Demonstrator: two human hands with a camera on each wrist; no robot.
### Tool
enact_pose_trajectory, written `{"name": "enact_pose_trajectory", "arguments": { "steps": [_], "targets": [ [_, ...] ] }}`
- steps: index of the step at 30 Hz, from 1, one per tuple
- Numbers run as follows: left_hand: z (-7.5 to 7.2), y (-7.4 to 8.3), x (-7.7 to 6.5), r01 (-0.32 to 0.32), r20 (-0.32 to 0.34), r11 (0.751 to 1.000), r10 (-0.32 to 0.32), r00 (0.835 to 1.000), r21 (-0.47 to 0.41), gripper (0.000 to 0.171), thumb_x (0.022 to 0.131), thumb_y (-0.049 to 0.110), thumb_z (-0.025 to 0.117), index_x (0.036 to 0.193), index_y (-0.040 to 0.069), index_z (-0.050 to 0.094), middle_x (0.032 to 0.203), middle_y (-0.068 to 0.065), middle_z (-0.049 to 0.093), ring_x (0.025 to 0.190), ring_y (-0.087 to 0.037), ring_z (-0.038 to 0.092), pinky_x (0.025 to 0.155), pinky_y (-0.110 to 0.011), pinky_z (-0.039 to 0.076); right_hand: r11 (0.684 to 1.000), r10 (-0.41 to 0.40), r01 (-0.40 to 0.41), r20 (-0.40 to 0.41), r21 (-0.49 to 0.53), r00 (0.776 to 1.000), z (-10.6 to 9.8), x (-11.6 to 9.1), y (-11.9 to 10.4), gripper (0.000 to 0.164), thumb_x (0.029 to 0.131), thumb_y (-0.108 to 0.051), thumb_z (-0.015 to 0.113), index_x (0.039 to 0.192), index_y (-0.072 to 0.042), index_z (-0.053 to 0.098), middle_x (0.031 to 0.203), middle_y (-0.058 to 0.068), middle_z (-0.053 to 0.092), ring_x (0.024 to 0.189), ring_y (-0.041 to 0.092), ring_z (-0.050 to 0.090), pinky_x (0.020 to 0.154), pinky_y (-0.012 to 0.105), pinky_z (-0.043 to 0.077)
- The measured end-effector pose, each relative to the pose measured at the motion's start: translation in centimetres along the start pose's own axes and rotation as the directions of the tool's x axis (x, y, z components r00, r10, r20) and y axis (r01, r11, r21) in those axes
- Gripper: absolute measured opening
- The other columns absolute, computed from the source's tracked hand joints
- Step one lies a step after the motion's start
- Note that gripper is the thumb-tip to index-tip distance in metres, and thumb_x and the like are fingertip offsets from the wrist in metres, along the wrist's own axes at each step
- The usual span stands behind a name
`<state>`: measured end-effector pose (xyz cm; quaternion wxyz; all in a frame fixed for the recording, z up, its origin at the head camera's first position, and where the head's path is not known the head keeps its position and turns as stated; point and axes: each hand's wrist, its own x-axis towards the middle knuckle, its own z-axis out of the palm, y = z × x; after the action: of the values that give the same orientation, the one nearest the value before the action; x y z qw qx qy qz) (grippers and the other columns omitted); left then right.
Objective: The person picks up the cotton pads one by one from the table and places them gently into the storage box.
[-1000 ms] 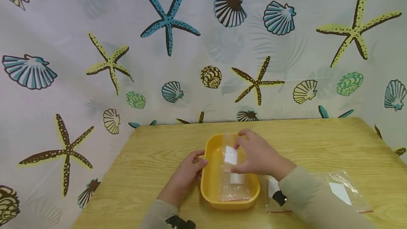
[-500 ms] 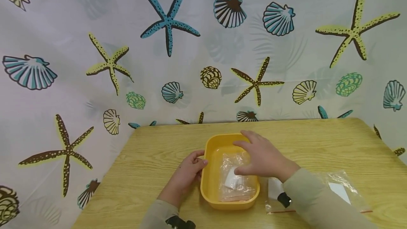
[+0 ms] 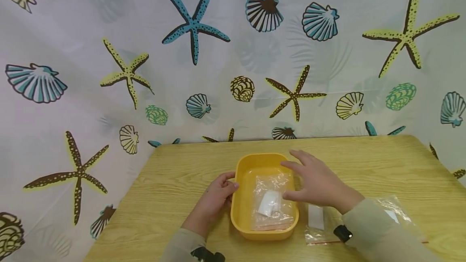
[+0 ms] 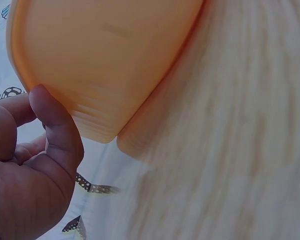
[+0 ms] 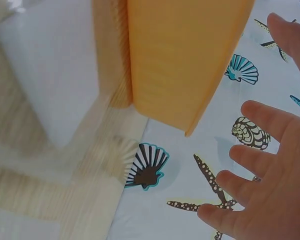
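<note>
A yellow plastic bin point(image 3: 265, 235) stands in the middle of the table in the head view. My left hand point(image 3: 218, 194) holds its left rim, and in the left wrist view the thumb point(image 4: 55, 117) lies against the yellow wall point(image 4: 115, 50). Clear zip bags point(image 3: 278, 221) with white pieces point(image 3: 270, 202) inside lie stacked in the bin. Over the bin's right rim hovers my right hand point(image 3: 322, 183), its fingers spread and holding nothing. The right wrist view shows that hand point(image 5: 277, 160) apart from the bin point(image 5: 185, 55).
To the right of the bin, a zip bag point(image 3: 327, 233) with a white piece point(image 3: 315, 216) lies on the wooden table point(image 3: 182, 169). Another bag point(image 3: 397, 204) is partly hidden behind the right sleeve point(image 3: 378, 225). A shell-patterned curtain point(image 3: 218, 51) hangs behind the table.
My right hand let go of a zip bag, which dropped flat onto the other in the bin. That hand then moved right to the rim. My left hand stayed put.
</note>
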<state>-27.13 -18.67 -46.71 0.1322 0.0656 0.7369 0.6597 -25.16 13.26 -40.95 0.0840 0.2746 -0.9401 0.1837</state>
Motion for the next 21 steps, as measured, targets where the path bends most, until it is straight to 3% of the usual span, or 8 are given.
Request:
{"name": "enact_pose_trajectory", "arguments": {
  "steps": [14, 21],
  "targets": [
    [-0.2, -0.1, 0.1, 0.004, -0.002, 1.000, -0.004, 1.000, 0.004, 0.047, 0.106, 0.016, 0.054, 0.151, 0.004, 0.042, 0.110, -0.024, 0.061, 0.076, -0.022, 0.064, 0.063, -0.031, 0.056, 1.000, -0.003, 0.003, -0.003, 0.007, 1.000, -0.4, -2.2, 1.1, 0.080, 0.082, -0.053, 0.079, 0.149, -0.018, 0.052, 0.158, 0.015, 0.037, 0.145, 0.045, 0.028, 0.111, 0.065, 0.027],
    [-0.2, -0.3, 0.3, 0.003, 0.006, 1.000, -0.003, 1.000, -0.006, 0.047, 0.106, 0.016, 0.054, 0.150, 0.005, 0.043, 0.110, -0.024, 0.061, 0.075, -0.020, 0.063, 0.063, -0.031, 0.055, 1.000, 0.016, -0.016, 0.003, 0.010, 1.000, -0.5, -3.2, 1.4, 0.082, 0.081, -0.058, 0.078, 0.149, -0.021, 0.052, 0.157, 0.013, 0.039, 0.145, 0.044, 0.030, 0.110, 0.066, 0.028]
  ]
}}
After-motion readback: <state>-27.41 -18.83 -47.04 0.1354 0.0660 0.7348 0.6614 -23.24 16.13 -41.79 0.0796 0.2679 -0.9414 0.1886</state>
